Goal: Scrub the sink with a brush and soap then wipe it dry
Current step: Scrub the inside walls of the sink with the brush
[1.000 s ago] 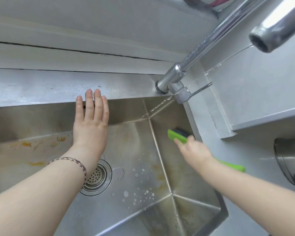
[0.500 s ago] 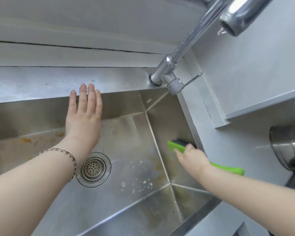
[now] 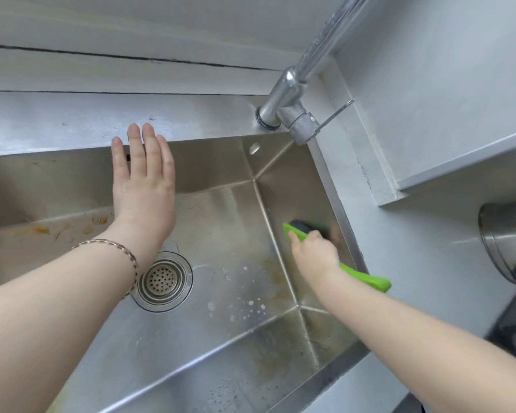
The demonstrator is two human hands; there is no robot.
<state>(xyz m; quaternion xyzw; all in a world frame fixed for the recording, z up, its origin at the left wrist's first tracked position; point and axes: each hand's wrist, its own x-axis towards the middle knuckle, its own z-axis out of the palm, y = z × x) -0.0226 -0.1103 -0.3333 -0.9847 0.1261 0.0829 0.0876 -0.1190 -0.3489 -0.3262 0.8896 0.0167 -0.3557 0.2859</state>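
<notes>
A stainless steel sink (image 3: 227, 338) fills the view, with brown stains on its floor and soap bubbles near the right side. My right hand (image 3: 315, 253) grips a green brush (image 3: 367, 278) by the handle, and the dark bristle head (image 3: 303, 226) presses against the sink's right inner wall. My left hand (image 3: 143, 189) is flat with straight fingers over the sink's back wall, fingertips at the rear rim. A bracelet sits on that wrist.
A round drain strainer (image 3: 161, 280) lies in the sink floor below my left wrist. The chrome faucet (image 3: 292, 93) rises from the back right corner. A metal pot (image 3: 510, 242) stands on the grey counter at the right, beside a dark stovetop (image 3: 513, 329).
The brush head has slid along the right wall toward the near side of the sink. My left hand has stayed flat at the rear rim. The view has tilted downward.
</notes>
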